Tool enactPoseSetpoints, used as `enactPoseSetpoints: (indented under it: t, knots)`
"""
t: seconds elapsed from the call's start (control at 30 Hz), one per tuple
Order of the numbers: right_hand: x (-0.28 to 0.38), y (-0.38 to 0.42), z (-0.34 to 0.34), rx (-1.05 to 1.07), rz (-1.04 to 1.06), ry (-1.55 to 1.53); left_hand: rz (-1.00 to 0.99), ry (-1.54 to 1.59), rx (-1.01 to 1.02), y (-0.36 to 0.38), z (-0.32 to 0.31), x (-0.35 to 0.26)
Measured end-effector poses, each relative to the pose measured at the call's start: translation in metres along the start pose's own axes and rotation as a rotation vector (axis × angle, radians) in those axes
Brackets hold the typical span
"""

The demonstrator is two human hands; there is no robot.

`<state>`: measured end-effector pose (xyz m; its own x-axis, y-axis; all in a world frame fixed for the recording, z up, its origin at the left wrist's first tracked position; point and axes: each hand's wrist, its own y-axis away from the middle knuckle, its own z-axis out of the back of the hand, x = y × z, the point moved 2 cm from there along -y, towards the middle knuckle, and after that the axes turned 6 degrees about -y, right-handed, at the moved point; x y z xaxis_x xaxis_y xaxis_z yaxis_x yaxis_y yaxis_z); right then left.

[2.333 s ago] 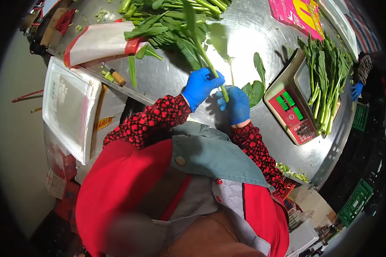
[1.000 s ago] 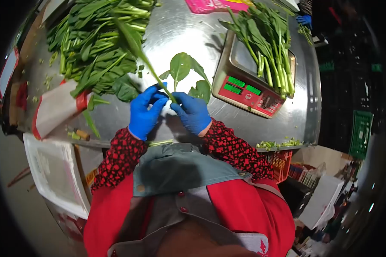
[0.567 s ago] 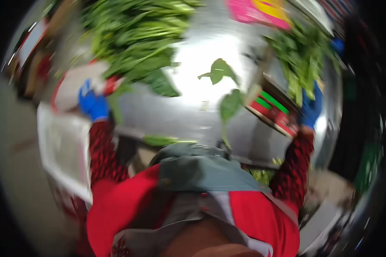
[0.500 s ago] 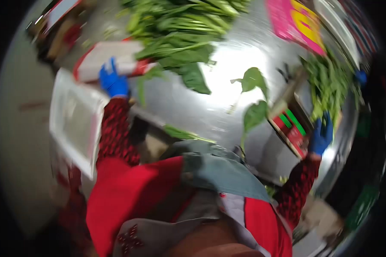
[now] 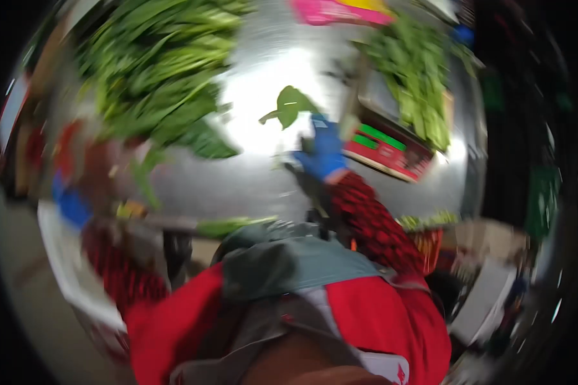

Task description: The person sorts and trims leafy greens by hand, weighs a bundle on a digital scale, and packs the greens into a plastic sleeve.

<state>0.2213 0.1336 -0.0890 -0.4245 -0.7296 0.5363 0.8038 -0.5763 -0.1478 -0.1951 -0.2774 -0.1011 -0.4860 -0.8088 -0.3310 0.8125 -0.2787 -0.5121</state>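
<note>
My right hand point(image 5: 324, 151), in a blue glove, reaches over the steel table with its fingers apart. Its fingertips are right by a loose green leaf point(image 5: 292, 106). Just to its right stands a scale point(image 5: 388, 151) with a red front and green lit displays, and a bunch of leafy greens point(image 5: 414, 77) lies on top. My left hand point(image 5: 72, 202), also blue-gloved, is smeared by motion at the table's left edge. Close above it is a blurred red and brown shape point(image 5: 87, 157). A big heap of leafy greens point(image 5: 167, 70) lies between the hands, farther back.
A pink and yellow packet point(image 5: 340, 9) lies at the far edge of the steel table point(image 5: 257, 173). Below my left arm is a white bin point(image 5: 67, 273). A green stem point(image 5: 228, 226) lies along the near edge. Cardboard point(image 5: 491, 234) and a white box point(image 5: 485, 301) are at the lower right.
My right hand has left the greens on the scale and moved left to the loose leaf. My left hand has come back toward the near left edge. The whole view has swung right.
</note>
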Motion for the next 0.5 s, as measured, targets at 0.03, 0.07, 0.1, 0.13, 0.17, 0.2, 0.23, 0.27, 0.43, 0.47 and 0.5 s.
enactPoseSetpoints:
  t: [0.03,0.07,0.1,0.13,0.17,0.2,0.23,0.27,0.43,0.47,0.5]
  knots:
    - [0.003,-0.006,-0.005,0.049,-0.123,-0.007,-0.018,-0.001,0.013,0.003,-0.002,-0.013]
    - [0.001,-0.014,-0.015,-0.005,-0.144,0.008,-0.056,0.017,0.035,0.004,-0.012,-0.033]
    - [0.004,-0.018,-0.018,-0.072,-0.187,-0.095,-0.103,0.047,0.062,0.005,-0.023,-0.059]
    - [0.022,-0.021,-0.005,0.016,-0.266,0.089,-0.161,0.089,0.104,0.008,-0.036,-0.086]
    - [0.017,-0.026,-0.013,0.194,-0.363,0.088,-0.232,0.139,0.152,0.013,-0.049,-0.119]
    - [0.012,-0.021,-0.027,0.119,-0.302,0.213,-0.305,0.185,0.208,0.02,-0.061,-0.152]
    - [0.016,-0.01,-0.015,0.101,-0.216,0.208,-0.379,0.232,0.278,0.028,-0.07,-0.185]
    - [0.022,-0.002,-0.005,0.095,-0.12,0.202,-0.458,0.268,0.352,0.039,-0.077,-0.216]
    - [0.0,0.077,0.006,-0.072,0.157,0.14,-0.772,0.254,0.64,0.086,-0.101,-0.317]
    - [-0.009,0.093,0.01,-0.009,0.13,0.154,-0.811,0.216,0.673,0.092,-0.109,-0.329]
    - [-0.019,0.105,0.02,0.072,0.064,0.182,-0.84,0.171,0.698,0.095,-0.115,-0.335]
